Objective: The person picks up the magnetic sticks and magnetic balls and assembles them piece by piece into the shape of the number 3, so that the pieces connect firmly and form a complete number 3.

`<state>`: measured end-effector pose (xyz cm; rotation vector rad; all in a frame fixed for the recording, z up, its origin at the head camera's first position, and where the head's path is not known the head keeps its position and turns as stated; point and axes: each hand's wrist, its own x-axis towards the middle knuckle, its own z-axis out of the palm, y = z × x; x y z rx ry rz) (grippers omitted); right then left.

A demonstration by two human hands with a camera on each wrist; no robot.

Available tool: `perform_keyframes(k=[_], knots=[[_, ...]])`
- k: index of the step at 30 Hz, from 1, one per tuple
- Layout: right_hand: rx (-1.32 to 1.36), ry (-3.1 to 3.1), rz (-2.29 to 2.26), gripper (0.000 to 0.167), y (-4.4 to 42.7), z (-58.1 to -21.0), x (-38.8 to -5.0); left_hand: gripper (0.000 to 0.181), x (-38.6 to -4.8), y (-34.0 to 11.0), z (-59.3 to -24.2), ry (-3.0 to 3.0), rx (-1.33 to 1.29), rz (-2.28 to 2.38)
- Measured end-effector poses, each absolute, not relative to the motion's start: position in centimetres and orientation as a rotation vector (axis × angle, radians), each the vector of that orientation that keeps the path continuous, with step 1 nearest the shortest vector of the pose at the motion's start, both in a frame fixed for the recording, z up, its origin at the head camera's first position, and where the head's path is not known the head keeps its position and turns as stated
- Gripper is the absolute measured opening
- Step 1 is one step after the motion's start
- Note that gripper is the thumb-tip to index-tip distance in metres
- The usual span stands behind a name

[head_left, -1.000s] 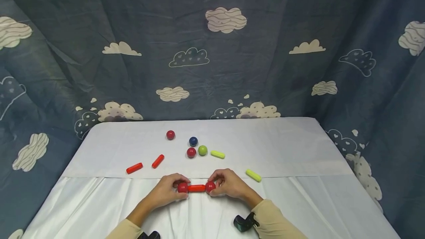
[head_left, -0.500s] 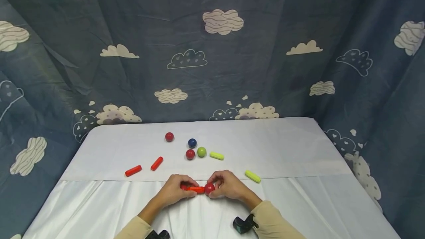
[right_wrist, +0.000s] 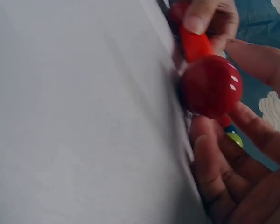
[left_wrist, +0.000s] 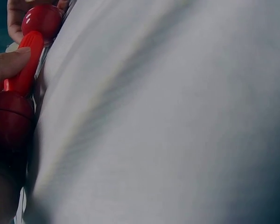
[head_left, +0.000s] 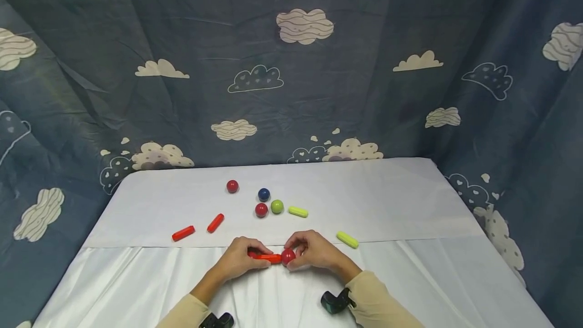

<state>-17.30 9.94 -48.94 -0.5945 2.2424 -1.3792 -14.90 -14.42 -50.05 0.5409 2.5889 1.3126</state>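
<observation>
Left hand (head_left: 241,258) shifted onto glossy red plastic-looking rod (head_left: 275,258), pinching it.
Right hand (head_left: 316,252) pinches glossy red ball (head_left: 288,256) at rod's end (rod steadier, presumably).

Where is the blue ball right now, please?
In the head view, the blue ball lies slightly left of centre, just beyond the green ball and a red ball.

The held rod (head_left: 273,258) is bright orange-red, the right ball (head_left: 287,256) glossy crimson, the left ball (left_wrist: 11,121) darker crimson with a thin dark line. Two loose rods (head_left: 183,233) are orange-red, two other rods (head_left: 347,239) lime yellow. Of the loose balls (head_left: 261,210), two are crimson, one navy, one apple green. The cloth (head_left: 423,282) is white, sleeves (head_left: 380,301) beige, wrist cameras (head_left: 334,302) black; the slate-blue curtain (head_left: 355,105) bears cream clouds (head_left: 305,27), wavy-striped, dotted or plain.
</observation>
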Motion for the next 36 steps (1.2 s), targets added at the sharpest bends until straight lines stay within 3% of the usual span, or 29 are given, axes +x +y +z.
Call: perform_keyframes(k=[12, 21, 36], knots=[[-0.348, 2.63, -1.42, 0.033, 9.6, -46.4, -21.7, 0.019, -14.9, -14.4, -49.7, 2.571, 0.528, 1.332], [-0.206, 2.757, -1.248, 0.035, 8.7, -47.4, -24.8, 0.019, -14.9, -14.3, -49.7, 2.559, 0.493, 1.336], [-0.248, 2.745, -1.138, 0.032, 7.9, -48.4, -26.3, 0.019, -15.2, -14.3, -50.0, 2.543, 0.487, 1.342]])
